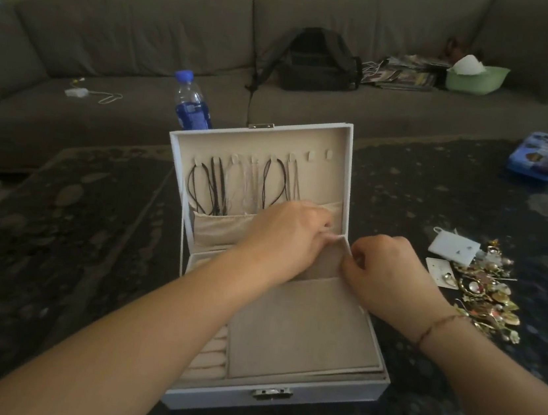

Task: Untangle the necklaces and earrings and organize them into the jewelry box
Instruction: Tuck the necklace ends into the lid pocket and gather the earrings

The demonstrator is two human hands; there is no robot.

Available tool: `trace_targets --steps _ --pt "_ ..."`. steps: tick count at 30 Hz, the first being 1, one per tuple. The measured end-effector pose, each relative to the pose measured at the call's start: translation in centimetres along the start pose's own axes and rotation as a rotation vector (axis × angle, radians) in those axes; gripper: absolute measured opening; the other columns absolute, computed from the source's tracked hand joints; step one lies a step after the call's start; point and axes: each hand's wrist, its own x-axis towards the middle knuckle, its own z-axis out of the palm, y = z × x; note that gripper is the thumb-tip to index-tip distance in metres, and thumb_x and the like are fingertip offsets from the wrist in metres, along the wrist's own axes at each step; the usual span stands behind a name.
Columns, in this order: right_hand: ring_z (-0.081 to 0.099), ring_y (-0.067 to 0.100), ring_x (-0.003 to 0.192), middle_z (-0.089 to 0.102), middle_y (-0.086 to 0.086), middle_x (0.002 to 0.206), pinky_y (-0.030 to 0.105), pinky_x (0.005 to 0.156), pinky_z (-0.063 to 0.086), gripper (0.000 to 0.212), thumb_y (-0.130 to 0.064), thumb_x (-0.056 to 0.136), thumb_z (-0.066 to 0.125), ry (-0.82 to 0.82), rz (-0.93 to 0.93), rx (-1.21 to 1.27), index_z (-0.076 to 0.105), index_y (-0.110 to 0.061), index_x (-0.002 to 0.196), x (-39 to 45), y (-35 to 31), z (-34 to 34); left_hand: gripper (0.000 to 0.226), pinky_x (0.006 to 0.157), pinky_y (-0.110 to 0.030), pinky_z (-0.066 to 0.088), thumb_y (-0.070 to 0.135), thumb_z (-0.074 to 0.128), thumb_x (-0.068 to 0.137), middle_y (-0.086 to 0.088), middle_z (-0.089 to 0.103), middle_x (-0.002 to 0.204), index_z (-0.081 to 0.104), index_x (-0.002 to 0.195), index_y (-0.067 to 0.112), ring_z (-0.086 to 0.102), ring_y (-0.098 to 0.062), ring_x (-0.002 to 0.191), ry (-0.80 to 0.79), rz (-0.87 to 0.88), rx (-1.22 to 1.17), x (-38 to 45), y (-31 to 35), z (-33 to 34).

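While the white jewelry box [276, 401] sits open on the dark patterned surface [53, 249] in front of you, both of your hands meet over its back right corner, where the lid joins the base. Your left hand [288, 235] reaches across the box with its fingers curled, pinching the top edge of the beige fabric pocket [218, 231] that runs along the bottom of the lid. Your right hand [383, 272] is just beside it, nearly touching, fingers curled and pinching something pale and thin at that same edge; what exactly lies between the fingertips is too small to tell. A thin bracelet [437, 325] circles your right wrist. Inside the upright lid, several necklaces [244, 183], dark cords and pale chains, hang from a row of hooks with their lower ends tucked into the pocket. In the base of the box a flat beige insert [299, 327] covers the right part, and ring rolls [209, 358] show along the left. To the right of the box, well apart from it, lies a tangled heap of gold-toned earrings [486, 295] with two white cards [452, 248] against its near side. Behind the box stands a water bottle [192, 102] with a blue cap, and beyond that a grey sofa [131, 34] holding a black backpack [314, 62].
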Motion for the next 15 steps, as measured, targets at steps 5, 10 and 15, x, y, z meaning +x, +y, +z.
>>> trace_targets --steps 5,10,15 --pt "0.06 0.017 0.062 0.06 0.004 0.07 0.027 0.059 0.054 0.028 -0.026 0.095 0.051 -0.066 0.028 0.002 0.06 -0.013 0.071 0.0 -0.3 -0.3 0.02 0.085 -0.035 0.052 0.03 0.056 0.098 0.006 0.062 0.101 0.069 0.109 0.018 0.058 -0.011 0.092 -0.036 -0.122 0.098 -4.4 -5.4 -3.7" --pt "0.059 0.016 0.06 0.06 0.004 0.07 0.026 0.058 0.053 0.029 -0.025 0.096 0.051 -0.066 0.04 0.001 0.059 -0.013 0.071 -0.1 -0.5 -0.4 0.024 0.077 -0.032 0.056 0.048 0.058 0.093 0.013 0.062 0.09 0.066 0.105 0.029 0.059 -0.005 0.082 -0.146 -0.178 0.175 -5.4 -6.3 -4.1" --pt "0.054 0.014 0.057 0.058 0.003 0.067 0.022 0.053 0.047 0.031 -0.023 0.096 0.05 -0.062 0.041 0.005 0.056 -0.014 0.068 -0.2 -0.6 -0.3 0.018 0.078 -0.033 0.058 0.042 0.063 0.092 0.014 0.071 0.088 0.073 0.105 0.033 0.065 -0.004 0.08 -0.13 -0.248 0.134 -6.3 -6.8 -3.2"
